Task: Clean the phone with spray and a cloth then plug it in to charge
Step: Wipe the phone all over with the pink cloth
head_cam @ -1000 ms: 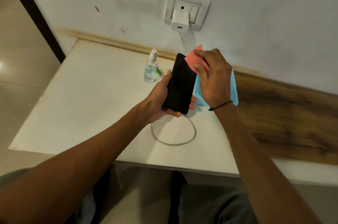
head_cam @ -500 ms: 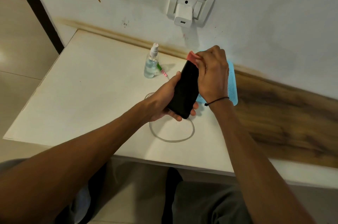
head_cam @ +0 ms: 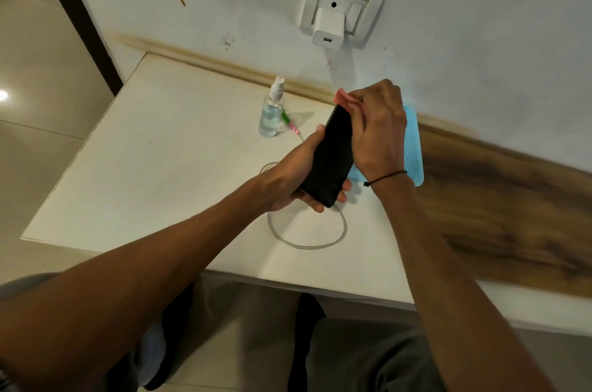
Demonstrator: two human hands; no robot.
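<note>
The phone (head_cam: 326,156) is held tilted above the tabletop (head_cam: 166,167) in the closed grip of the left hand (head_cam: 290,181), while a pink cloth (head_cam: 344,98) is pinched by the right hand (head_cam: 376,129) against the phone's upper end. Wiping is judged to be under way. The spray bottle (head_cam: 272,112) stands upright just left of the phone. Charging is not yet begun: the cable (head_cam: 307,231) lies coiled below the phone, and the wall charger (head_cam: 328,26), above it, has nothing plugged into its port.
</note>
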